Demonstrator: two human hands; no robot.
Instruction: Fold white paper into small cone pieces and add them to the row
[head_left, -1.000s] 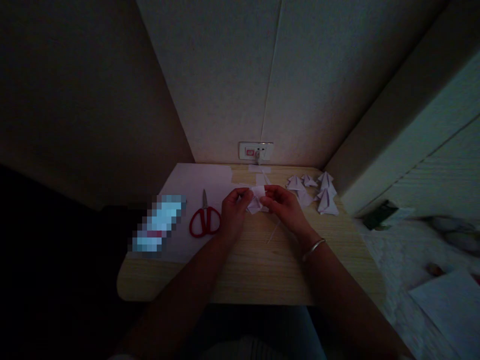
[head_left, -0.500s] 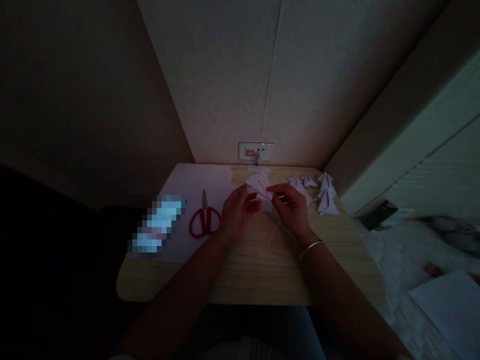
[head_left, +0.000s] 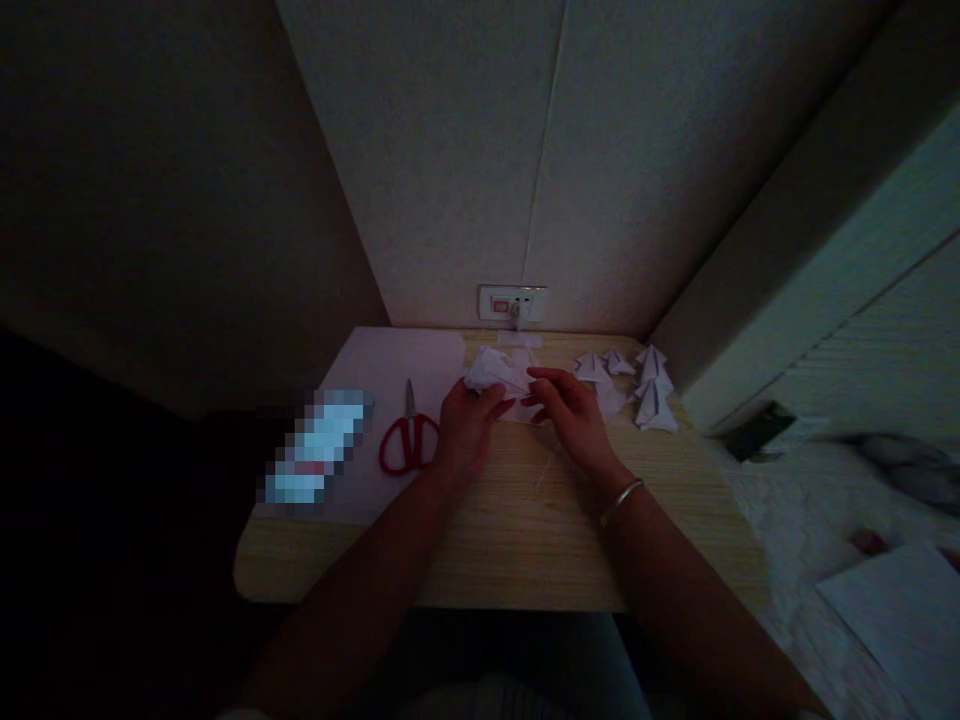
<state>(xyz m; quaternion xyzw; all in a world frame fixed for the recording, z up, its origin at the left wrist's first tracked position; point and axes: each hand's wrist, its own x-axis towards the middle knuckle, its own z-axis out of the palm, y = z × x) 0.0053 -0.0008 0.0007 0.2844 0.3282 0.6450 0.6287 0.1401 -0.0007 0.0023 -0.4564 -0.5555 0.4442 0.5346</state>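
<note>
While my left hand (head_left: 465, 428) pinches the folded paper (head_left: 491, 372) from below, my right hand (head_left: 564, 408) meets its right edge, I cannot tell how tightly, red scissors (head_left: 409, 440) lying just left

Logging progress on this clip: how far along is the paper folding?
Done: several folded pieces sit at the right of the table. In hand: left hand and right hand hold a half-folded paper. Left: likely more, since flat sheets lie under the scissors.
</note>
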